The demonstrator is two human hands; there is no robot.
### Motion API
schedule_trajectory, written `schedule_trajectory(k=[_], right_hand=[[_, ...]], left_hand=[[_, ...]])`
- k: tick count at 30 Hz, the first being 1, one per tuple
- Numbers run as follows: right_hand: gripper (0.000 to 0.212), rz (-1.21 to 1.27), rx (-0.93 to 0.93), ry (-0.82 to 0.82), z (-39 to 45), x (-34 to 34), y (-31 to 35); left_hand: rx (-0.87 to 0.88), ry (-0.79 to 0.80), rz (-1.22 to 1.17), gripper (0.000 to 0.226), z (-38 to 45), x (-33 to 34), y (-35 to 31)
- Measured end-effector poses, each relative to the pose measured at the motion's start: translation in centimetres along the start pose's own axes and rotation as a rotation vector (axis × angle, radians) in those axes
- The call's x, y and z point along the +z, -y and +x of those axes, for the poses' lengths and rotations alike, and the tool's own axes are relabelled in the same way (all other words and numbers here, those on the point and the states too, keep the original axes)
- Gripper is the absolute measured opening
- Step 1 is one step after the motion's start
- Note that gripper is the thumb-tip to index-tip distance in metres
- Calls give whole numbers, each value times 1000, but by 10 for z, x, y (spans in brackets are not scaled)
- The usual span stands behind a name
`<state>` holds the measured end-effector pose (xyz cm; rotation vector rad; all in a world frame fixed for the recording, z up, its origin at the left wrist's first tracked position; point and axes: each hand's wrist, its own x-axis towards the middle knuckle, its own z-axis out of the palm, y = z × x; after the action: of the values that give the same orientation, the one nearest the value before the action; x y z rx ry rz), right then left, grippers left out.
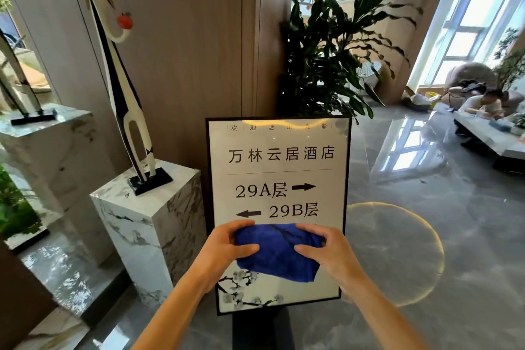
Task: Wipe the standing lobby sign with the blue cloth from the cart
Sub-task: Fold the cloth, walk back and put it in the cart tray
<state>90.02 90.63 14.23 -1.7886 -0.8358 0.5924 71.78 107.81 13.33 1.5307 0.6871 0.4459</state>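
Observation:
The standing lobby sign [279, 167] is a black-framed white panel with black characters, arrows and a blossom print at its foot; it stands straight ahead of me. A folded blue cloth [278, 254] is held in front of the sign's lower half, covering part of the panel. My left hand [227, 247] grips the cloth's left edge, fingers over the top and thumb across the front. My right hand [326, 253] grips the right edge the same way. Whether the cloth touches the glass cannot be told.
A marble pedestal [147, 224] with a tall black-and-white sculpture [125, 99] stands just left of the sign. A large potted plant [335, 45] rises behind it. Glossy grey floor [426, 207] spreads to the right, where a person [480, 102] sits at a low table.

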Motion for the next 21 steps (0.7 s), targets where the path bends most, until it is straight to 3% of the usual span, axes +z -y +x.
schedule_trajectory(k=[8, 15, 21], right_hand=[[39, -232, -73, -75, 10, -6, 7], [11, -399, -142, -115, 17, -9, 21], [15, -483, -199, -132, 19, -16, 37]], left_hand=[[98, -171, 479, 40, 3, 14, -21], [207, -266, 630, 26, 1, 29, -36], [236, -277, 825, 24, 5, 41, -61]])
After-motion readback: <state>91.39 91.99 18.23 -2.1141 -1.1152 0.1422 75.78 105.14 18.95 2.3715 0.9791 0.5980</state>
